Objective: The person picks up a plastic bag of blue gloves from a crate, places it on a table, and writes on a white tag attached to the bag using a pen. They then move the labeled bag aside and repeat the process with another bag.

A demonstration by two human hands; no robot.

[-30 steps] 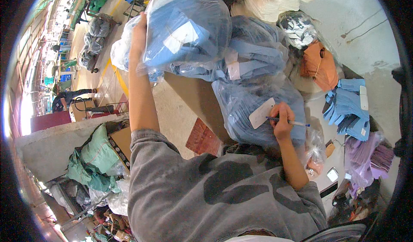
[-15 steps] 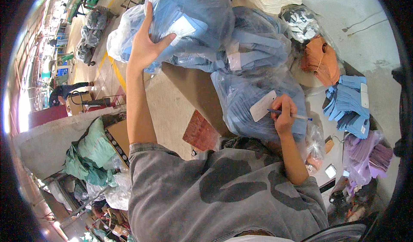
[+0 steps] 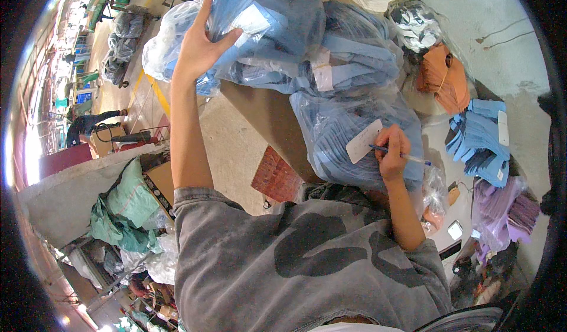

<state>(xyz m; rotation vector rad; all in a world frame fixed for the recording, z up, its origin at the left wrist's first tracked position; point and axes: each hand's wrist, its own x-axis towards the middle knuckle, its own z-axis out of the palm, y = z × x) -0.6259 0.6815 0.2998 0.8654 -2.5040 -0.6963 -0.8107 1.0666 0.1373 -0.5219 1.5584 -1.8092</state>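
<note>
My right hand pinches a blue pen, its tip at the edge of a white paper tag with some writing on it. The tag lies on a clear plastic bag filled with stacked light-blue cut fabric pieces. My left hand rests against a bigger clear bag of blue pieces, thumb and fingers spread apart. A white label shows through that bag beside my thumb. Between the two lies another bag of blue pieces.
To the right are an orange bundle, a blue bundle with a white tag, and purple pieces in plastic. A phone-like object lies near my right elbow. A reddish board is below the bags; green sacks lie at left.
My right hand and the pen have barely shifted at the tag's edge. The left hand stays on the big bag. The view has moved slightly.
</note>
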